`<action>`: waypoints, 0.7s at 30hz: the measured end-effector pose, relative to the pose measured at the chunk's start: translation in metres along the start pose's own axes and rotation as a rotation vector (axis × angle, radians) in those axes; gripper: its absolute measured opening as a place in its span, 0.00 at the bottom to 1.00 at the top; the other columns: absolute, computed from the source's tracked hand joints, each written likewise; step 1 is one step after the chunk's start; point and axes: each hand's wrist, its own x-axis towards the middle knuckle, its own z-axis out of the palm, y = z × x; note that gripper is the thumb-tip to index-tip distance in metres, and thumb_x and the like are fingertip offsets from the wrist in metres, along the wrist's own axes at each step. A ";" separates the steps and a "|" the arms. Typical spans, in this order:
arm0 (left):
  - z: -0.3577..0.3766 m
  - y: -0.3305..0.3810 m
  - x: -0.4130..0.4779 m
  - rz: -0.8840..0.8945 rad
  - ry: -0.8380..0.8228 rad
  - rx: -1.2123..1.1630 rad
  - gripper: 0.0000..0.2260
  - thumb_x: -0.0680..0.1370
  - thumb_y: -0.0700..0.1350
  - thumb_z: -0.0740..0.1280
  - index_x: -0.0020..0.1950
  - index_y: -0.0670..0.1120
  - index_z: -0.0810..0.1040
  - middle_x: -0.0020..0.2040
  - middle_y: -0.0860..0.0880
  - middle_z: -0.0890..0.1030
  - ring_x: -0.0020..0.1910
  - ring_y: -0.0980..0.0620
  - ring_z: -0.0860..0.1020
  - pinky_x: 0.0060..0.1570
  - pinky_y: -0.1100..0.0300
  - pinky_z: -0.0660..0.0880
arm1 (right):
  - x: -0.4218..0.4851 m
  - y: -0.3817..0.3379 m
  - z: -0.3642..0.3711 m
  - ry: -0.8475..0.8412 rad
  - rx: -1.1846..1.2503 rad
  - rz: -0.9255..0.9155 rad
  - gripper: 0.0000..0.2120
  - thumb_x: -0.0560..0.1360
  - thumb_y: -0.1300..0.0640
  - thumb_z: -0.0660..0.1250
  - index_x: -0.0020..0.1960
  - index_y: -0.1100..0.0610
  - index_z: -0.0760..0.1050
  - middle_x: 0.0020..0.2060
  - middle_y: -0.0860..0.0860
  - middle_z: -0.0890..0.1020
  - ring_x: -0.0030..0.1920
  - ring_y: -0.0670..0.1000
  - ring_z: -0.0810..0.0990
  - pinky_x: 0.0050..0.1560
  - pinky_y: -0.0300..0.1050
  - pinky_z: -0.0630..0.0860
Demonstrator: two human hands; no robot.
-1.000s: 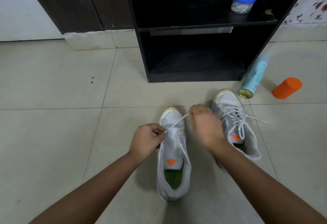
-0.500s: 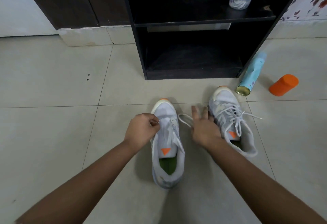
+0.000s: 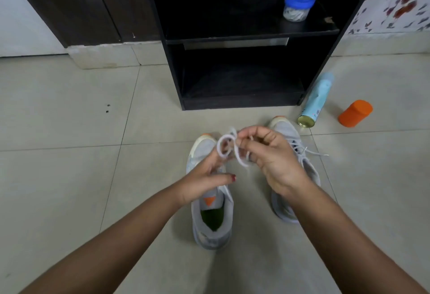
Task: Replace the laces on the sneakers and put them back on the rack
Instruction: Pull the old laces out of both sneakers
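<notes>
Two grey sneakers with orange toe tips stand side by side on the tiled floor. The left sneaker (image 3: 210, 212) has an orange tongue tag and a green insole. The right sneaker (image 3: 300, 161) is laced with a white lace and partly hidden by my right hand (image 3: 272, 156). A loose white lace (image 3: 229, 148) is coiled in loops in the air above the left sneaker's toe. My right hand pinches the coil. The fingers of my left hand (image 3: 204, 177) are inside the loops. The black rack (image 3: 242, 103) stands just behind the sneakers, with its bottom shelf bare.
A blue-lidded jar (image 3: 296, 6) sits on the rack's upper shelf. A light blue spray can (image 3: 314, 103) lies beside the rack's right foot, with an orange container (image 3: 354, 113) further right. A dark cabinet (image 3: 76, 7) stands at the back left.
The white lace has come off the left sneaker. Both hands lifted and wound it into loops between them above the toe.
</notes>
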 end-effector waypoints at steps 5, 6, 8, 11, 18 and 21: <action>0.005 0.009 0.000 -0.056 0.054 -0.020 0.10 0.75 0.38 0.63 0.54 0.40 0.78 0.47 0.44 0.84 0.48 0.53 0.81 0.49 0.66 0.72 | 0.006 -0.034 -0.019 0.197 0.496 0.094 0.10 0.76 0.72 0.60 0.42 0.59 0.73 0.31 0.54 0.82 0.32 0.48 0.83 0.34 0.36 0.80; 0.002 0.010 -0.002 -0.043 0.087 -0.016 0.11 0.74 0.38 0.63 0.55 0.40 0.77 0.51 0.43 0.83 0.52 0.53 0.80 0.53 0.65 0.72 | 0.006 -0.032 -0.022 0.226 0.546 0.105 0.11 0.76 0.73 0.60 0.42 0.59 0.72 0.32 0.54 0.80 0.32 0.48 0.82 0.35 0.35 0.80; -0.001 0.011 -0.002 -0.028 0.088 0.011 0.23 0.73 0.37 0.66 0.68 0.46 0.69 0.64 0.46 0.77 0.65 0.55 0.73 0.64 0.64 0.68 | 0.005 -0.026 -0.016 0.194 0.580 0.141 0.12 0.76 0.74 0.59 0.42 0.58 0.71 0.34 0.56 0.80 0.34 0.48 0.82 0.39 0.36 0.81; 0.015 0.018 0.007 -0.006 -0.006 0.082 0.39 0.71 0.36 0.70 0.76 0.50 0.54 0.74 0.53 0.64 0.73 0.59 0.62 0.71 0.63 0.60 | -0.004 -0.021 0.009 0.008 0.511 0.155 0.10 0.76 0.73 0.60 0.44 0.60 0.72 0.34 0.55 0.83 0.43 0.50 0.85 0.47 0.38 0.81; 0.016 0.026 -0.003 0.022 0.138 -0.063 0.07 0.75 0.36 0.67 0.40 0.46 0.80 0.35 0.48 0.81 0.35 0.56 0.79 0.41 0.66 0.75 | 0.001 -0.044 -0.013 0.166 0.471 0.030 0.14 0.74 0.76 0.57 0.42 0.58 0.72 0.35 0.50 0.79 0.31 0.45 0.78 0.30 0.33 0.73; -0.016 0.023 -0.013 0.047 0.489 -0.460 0.12 0.72 0.43 0.66 0.28 0.50 0.75 0.28 0.51 0.74 0.35 0.51 0.76 0.44 0.61 0.73 | 0.007 -0.017 -0.047 0.443 -0.023 0.034 0.17 0.74 0.73 0.52 0.40 0.55 0.72 0.35 0.49 0.76 0.27 0.43 0.69 0.26 0.35 0.64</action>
